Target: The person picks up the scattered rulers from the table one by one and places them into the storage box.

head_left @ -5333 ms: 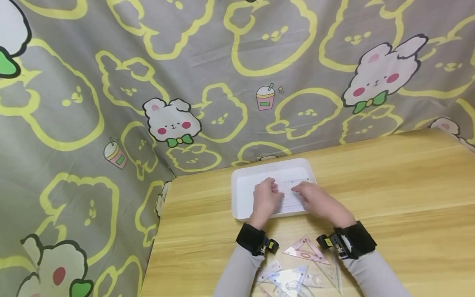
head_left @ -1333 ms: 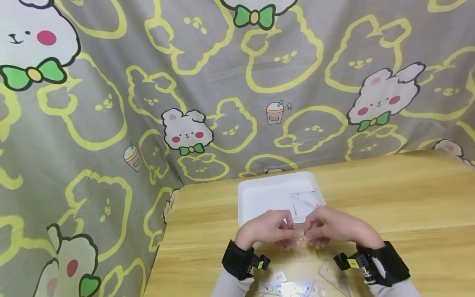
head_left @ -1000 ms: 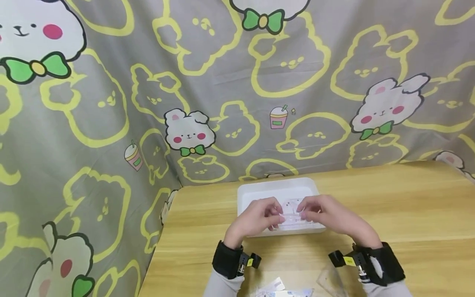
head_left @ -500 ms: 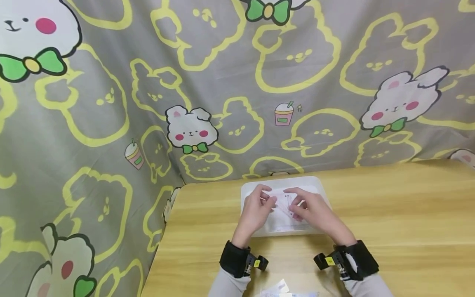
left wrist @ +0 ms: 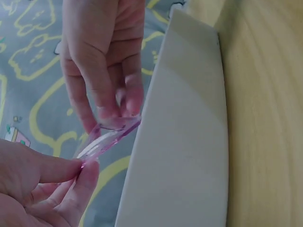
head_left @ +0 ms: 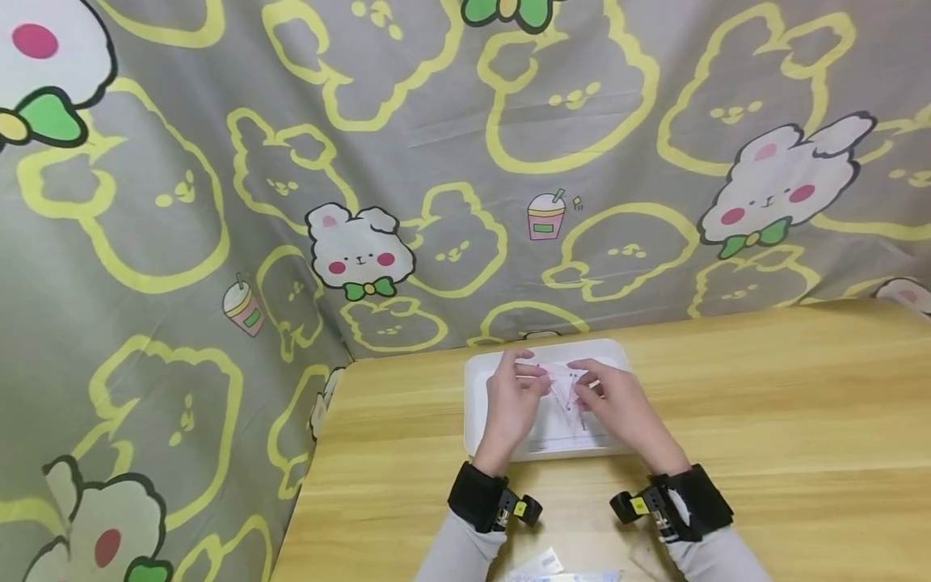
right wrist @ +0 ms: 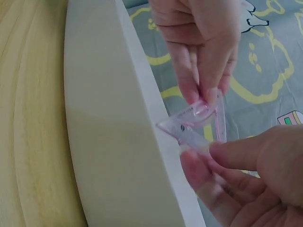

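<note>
My left hand (head_left: 512, 396) and right hand (head_left: 617, 396) are both pinching a pink set square (right wrist: 190, 136) between thumb and fingers. It is tilting between them, over the white tray (left wrist: 180, 127); its triangular, see-through plastic is carrying dark printing around a cut-out. The smooth-walled tray is resting on a wood-grain table (head_left: 785, 404), near a grey patterned curtain (head_left: 465, 153). Clear plastic pieces (head_left: 542, 562) are lying nearer me, partly cropped.

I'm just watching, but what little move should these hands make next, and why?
Probably lower the pink set square into the white tray and let go: the left hand and right hand both pinch it above the tray, where a clear plastic piece already lies.
</note>
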A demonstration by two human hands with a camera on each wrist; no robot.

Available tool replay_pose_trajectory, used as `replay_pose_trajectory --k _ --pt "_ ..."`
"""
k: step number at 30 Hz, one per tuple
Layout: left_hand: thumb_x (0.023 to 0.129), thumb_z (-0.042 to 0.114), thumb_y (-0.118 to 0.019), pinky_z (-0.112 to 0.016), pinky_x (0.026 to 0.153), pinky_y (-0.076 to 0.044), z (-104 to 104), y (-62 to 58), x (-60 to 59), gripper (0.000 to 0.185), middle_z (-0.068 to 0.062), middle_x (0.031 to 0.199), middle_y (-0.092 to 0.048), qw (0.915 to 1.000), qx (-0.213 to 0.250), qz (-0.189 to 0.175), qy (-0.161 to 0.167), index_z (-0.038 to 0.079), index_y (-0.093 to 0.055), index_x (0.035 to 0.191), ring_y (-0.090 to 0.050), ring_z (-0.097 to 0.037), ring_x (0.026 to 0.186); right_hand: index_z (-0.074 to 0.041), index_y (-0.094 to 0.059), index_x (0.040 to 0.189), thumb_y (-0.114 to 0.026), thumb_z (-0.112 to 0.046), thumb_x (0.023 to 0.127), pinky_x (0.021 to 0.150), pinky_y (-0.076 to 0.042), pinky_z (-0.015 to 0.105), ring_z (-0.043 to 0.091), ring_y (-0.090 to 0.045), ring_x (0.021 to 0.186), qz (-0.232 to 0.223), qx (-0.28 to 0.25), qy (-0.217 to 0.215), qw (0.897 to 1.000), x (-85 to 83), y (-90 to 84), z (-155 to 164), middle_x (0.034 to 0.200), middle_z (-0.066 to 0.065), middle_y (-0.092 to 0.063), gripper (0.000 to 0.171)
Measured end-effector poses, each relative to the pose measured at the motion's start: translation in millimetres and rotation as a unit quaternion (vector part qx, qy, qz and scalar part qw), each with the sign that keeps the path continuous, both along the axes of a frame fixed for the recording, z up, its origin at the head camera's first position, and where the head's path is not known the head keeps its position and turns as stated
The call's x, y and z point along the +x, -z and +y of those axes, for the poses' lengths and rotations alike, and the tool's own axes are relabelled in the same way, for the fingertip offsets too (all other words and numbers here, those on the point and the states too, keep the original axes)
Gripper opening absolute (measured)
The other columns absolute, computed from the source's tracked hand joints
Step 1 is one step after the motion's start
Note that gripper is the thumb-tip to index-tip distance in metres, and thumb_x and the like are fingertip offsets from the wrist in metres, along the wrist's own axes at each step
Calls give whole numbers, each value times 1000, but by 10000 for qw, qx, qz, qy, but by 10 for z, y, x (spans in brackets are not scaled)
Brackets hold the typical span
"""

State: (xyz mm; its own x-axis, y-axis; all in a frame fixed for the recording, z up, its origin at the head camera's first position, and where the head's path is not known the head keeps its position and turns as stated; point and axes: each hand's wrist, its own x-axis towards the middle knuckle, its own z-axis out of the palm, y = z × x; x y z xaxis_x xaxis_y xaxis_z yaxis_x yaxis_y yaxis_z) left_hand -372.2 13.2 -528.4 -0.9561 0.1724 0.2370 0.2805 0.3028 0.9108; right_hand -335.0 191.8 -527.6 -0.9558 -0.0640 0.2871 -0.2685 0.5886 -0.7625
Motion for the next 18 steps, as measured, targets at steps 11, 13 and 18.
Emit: replay_pose_trajectory --k 11,13,18 --pt "92 0 -75 -26 68 -58 2 118 -65 41 -6 96 -72 9970 -607 -386 -293 1 -53 126 -74 -11 74 9 -62 135 -59 6 100 102 -50 62 49 -64 120 218 425 -50 9988 -8 125 -9 129 32 -66 35" --pt "90 -1 -76 -26 68 -57 -6 148 -74 38 -7 96 -72 9959 -804 -221 -349 2 -55 121 -74 -12 74 9 -61 137 -57 6 101 105 -47 63 51 -60 125 175 432 -123 9988 -21 153 -15 131 33 -65 37" --pt "89 3 -79 -33 72 -56 -25 211 -89 32 -8 94 -74 9887 -1386 116 -558 4 -59 115 -74 -18 79 9 -57 141 -53 4 102 107 -45 64 51 -59 127 -9 476 -268 9985 -63 190 -37 135 34 -62 40"
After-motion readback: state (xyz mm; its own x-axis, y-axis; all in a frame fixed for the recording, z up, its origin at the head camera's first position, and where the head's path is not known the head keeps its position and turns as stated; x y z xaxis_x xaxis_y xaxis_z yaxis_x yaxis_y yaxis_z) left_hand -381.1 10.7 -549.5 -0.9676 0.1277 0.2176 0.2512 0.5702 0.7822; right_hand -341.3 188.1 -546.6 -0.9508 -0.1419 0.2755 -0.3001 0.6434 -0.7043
